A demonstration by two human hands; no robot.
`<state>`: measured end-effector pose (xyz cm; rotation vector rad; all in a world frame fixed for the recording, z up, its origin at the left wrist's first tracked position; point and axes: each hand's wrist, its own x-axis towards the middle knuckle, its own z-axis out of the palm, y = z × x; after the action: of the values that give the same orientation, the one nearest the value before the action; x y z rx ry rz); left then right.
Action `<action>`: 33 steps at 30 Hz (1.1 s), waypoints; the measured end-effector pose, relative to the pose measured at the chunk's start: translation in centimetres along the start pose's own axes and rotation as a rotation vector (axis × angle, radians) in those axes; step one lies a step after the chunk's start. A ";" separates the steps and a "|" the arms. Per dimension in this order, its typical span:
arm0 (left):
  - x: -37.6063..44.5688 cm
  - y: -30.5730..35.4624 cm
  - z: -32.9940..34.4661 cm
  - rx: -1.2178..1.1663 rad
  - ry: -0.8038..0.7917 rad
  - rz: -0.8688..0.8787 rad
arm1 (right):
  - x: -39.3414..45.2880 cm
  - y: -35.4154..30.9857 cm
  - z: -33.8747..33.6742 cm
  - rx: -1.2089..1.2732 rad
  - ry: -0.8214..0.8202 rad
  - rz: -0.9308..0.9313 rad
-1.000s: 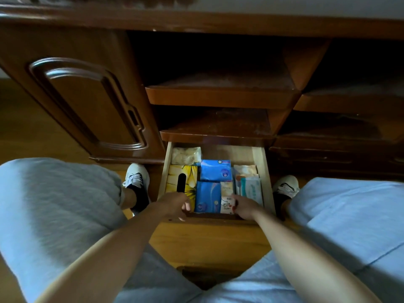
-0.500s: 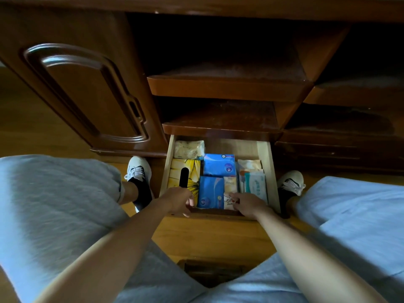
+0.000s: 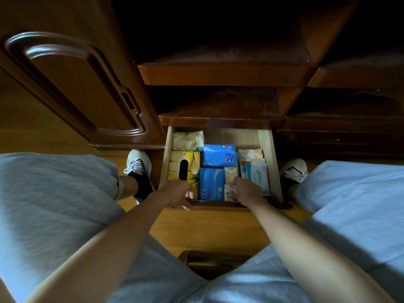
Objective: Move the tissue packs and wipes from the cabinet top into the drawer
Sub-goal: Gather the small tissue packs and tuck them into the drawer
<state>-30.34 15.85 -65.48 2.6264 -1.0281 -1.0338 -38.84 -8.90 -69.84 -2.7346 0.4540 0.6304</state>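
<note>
The drawer (image 3: pixel 265 149) is seen pulled out, low in the cabinet (image 3: pixel 72 88), packed with tissue packs (image 3: pixel 219 159) and wipes (image 3: pixel 258 173). Its front edge seems gripped by the left hand (image 3: pixel 177 191) and right hand (image 3: pixel 247 190), fingers curled. Light, soft, slippery packs are best pinched by the sides.

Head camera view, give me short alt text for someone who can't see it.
A person's left hand and right hand grip the front edge of an open wooden drawer packed with tissue packs and wipes, low in a dark wooden cabinet.
</note>
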 end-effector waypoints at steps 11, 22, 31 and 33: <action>0.1 0.0 0.7 0.075 0.075 0.047 | -4.7 7.7 -4.5 0.052 0.285 0.055; -0.2 0.2 0.8 0.085 0.110 0.039 | -5.6 6.1 -1.9 -0.219 0.022 -0.248; -0.3 1.0 1.2 0.400 0.150 0.133 | -5.3 6.1 -1.8 -0.395 -0.020 -0.299; -0.5 1.2 1.1 0.471 0.141 0.144 | -5.4 6.0 -1.8 -0.405 -0.017 -0.306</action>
<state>-31.96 15.37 -65.62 2.8632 -1.5572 -0.6230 -44.96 -13.66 -67.07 -3.0789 -0.1155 0.7264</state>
